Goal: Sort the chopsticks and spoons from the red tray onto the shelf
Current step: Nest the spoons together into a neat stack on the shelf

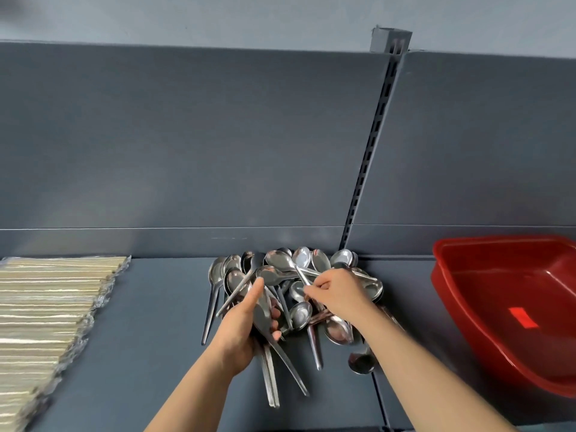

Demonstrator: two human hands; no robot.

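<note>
1. Your red tray [505,275] sits on the shelf [156,322] at the right, well apart from the cutlery. No spoons or chopsticks show in the part in frame, and its right side is cut off. Emptying looks done or nearly done.
2. The chopsticks [46,307] lie in clear wrappers, stacked in a neat layered block at the far left of the shelf. That half looks finished.
3. The spoons [299,269] are all on the shelf mid-frame against the back panel, but as a loose heap. Bowls point different ways and handles cross.
4. Your left hand [246,325] is clamped round a bundle of spoons [265,310]. Thumb is up, fingers curl under, and the handles hang down toward you.
5. Your right hand [338,294] is over the heap, with fingertips pinched on one spoon handle [300,275].
6. Judgement: you're at the late stage. What's left is gathering and aligning the heap into an ordered stack. One spoon [361,363] lies apart at the near right edge of the heap, so don't miss it.
</note>
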